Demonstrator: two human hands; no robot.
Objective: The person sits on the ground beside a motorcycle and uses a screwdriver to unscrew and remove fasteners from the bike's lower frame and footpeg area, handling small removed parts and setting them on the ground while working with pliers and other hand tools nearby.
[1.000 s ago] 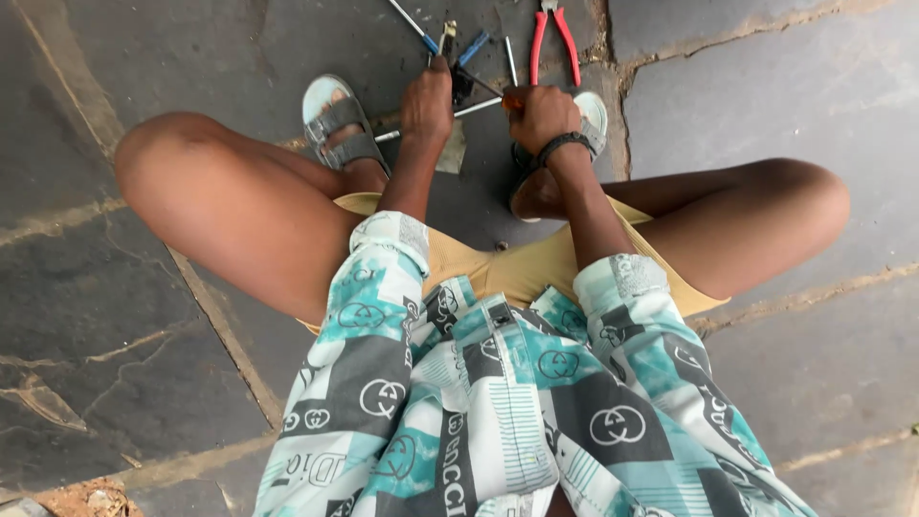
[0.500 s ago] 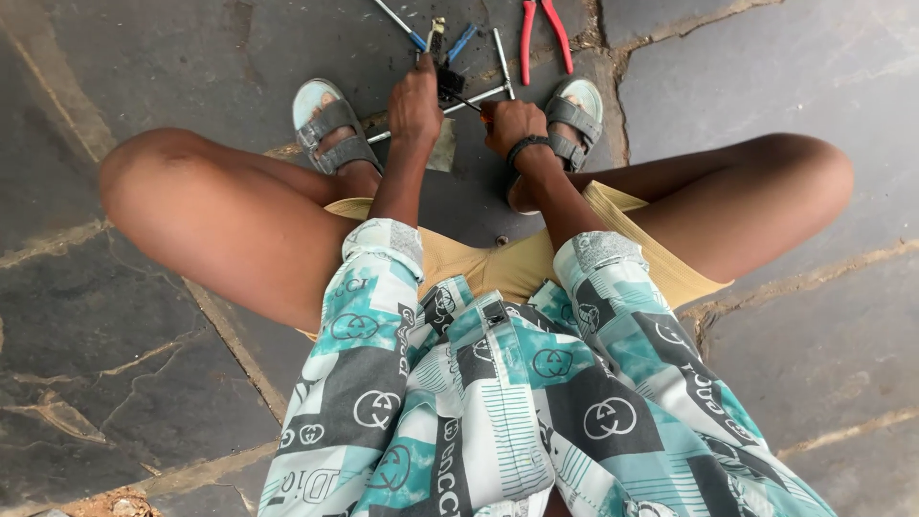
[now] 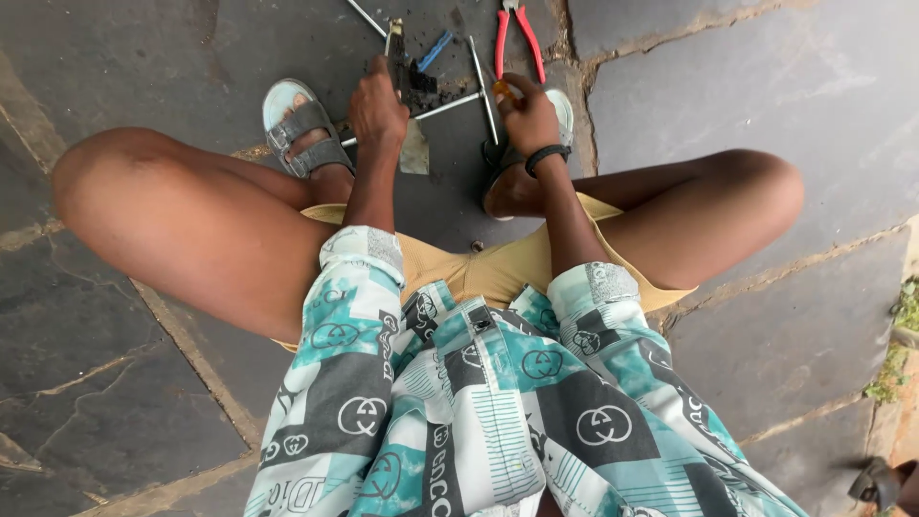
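Note:
I sit on dark stone paving with my knees spread and my feet in grey sandals. My left hand (image 3: 376, 107) rests closed on a small dark metal part (image 3: 414, 84) lying on the ground between my feet. My right hand (image 3: 526, 113), with a black band on the wrist, grips a tool with an orange handle (image 3: 501, 91) right beside that part. Thin metal rods (image 3: 479, 72) cross under and around the part.
Red-handled pliers (image 3: 518, 38) lie just beyond my right hand. A blue-handled tool (image 3: 434, 50) lies by the dark part. A pale flat scrap (image 3: 414, 153) sits below my left hand. Grass edges the paving at the right (image 3: 898, 354).
The view has shifted a little, so hands and tools sit slightly lower and more to the left. Both hands stay on the same spot over the dark part.

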